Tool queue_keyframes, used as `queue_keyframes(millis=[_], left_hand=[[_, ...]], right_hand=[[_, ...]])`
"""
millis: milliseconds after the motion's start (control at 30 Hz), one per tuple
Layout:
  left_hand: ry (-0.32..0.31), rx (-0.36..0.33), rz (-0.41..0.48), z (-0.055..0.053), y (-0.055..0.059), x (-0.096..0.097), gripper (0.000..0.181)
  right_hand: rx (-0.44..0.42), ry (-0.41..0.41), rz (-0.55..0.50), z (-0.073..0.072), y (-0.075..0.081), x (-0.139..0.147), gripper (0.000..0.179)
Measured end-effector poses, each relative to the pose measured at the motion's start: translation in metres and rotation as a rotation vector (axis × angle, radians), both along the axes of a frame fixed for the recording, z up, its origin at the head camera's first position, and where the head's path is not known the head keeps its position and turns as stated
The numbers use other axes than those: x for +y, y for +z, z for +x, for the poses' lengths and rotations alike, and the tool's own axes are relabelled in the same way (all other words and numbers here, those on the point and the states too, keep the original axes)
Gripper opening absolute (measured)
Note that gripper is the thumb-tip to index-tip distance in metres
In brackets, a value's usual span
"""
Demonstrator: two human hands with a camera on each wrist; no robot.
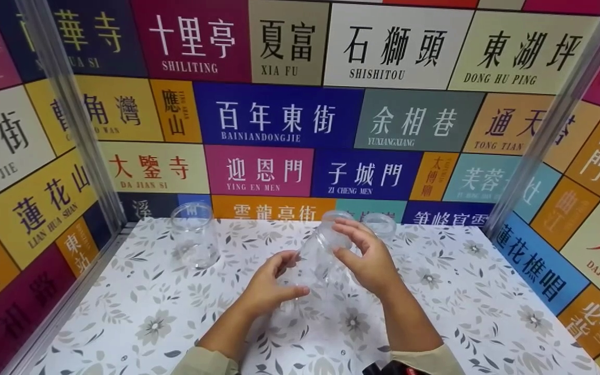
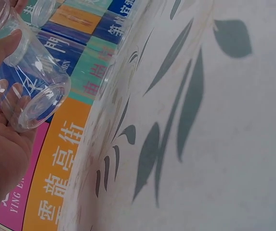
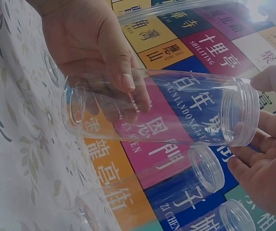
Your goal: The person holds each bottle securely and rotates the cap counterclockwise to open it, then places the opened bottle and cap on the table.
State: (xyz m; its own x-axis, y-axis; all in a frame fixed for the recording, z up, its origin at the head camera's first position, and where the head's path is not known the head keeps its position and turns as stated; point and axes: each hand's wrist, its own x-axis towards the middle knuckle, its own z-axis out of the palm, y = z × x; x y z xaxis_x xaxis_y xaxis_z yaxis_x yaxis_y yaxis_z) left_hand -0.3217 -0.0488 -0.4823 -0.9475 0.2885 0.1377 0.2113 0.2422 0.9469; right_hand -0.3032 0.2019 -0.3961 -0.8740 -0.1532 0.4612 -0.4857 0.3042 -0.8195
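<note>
A clear plastic jar (image 1: 314, 255) is held tilted above the table between both hands. My left hand (image 1: 271, 284) grips its body near the base, the thumb on one side and the fingers on the other, as the left wrist view also shows. At the other end, my right hand (image 1: 370, 258) holds the jar's translucent lid (image 3: 241, 113) between thumb and fingers. Through the jar's wall (image 3: 176, 106) the left fingers show, and nothing can be seen inside it.
Another clear jar (image 1: 196, 245) stands at the back left of the table. Behind the right hand is a further jar (image 1: 382, 225), partly hidden. In the right wrist view two lidded tops (image 3: 207, 167) show. A flower-patterned cloth (image 1: 154, 328) covers the table, and lettered panels (image 1: 279, 114) surround it.
</note>
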Motion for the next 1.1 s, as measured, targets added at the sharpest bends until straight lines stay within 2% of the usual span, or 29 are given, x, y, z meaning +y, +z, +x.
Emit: queue_keyframes(millis=[100, 300, 400, 567, 733, 967, 1100], left_hand=[[-0.005, 0.016, 0.004, 0.0003, 0.0005, -0.0002, 0.088], [-0.011, 0.046, 0.021, -0.0017, 0.0008, 0.0002, 0.086], [-0.015, 0.056, 0.021, -0.0024, 0.0005, 0.0004, 0.086], [-0.005, 0.035, -0.005, -0.0013, 0.001, 0.0003, 0.087], [-0.003, 0.031, -0.014, -0.0001, 0.0018, 0.0002, 0.088], [0.008, 0.008, -0.015, 0.0003, 0.0029, 0.0009, 0.089], [0.011, -0.005, -0.016, -0.0001, 0.0017, 0.0015, 0.089]], right_hand=[[-0.007, -0.027, 0.005, -0.0004, 0.0006, -0.0005, 0.048], [-0.053, -0.131, 0.057, -0.0018, -0.0001, -0.0002, 0.054], [-0.061, -0.156, 0.065, -0.002, 0.0, -0.001, 0.054], [-0.069, -0.175, 0.081, -0.001, 0.0007, -0.0025, 0.053], [-0.067, -0.155, 0.085, 0.0004, 0.0021, -0.002, 0.049], [-0.035, -0.047, 0.031, 0.003, 0.0044, -0.001, 0.043], [-0.041, -0.013, 0.007, 0.0019, 0.0021, -0.0001, 0.042]])
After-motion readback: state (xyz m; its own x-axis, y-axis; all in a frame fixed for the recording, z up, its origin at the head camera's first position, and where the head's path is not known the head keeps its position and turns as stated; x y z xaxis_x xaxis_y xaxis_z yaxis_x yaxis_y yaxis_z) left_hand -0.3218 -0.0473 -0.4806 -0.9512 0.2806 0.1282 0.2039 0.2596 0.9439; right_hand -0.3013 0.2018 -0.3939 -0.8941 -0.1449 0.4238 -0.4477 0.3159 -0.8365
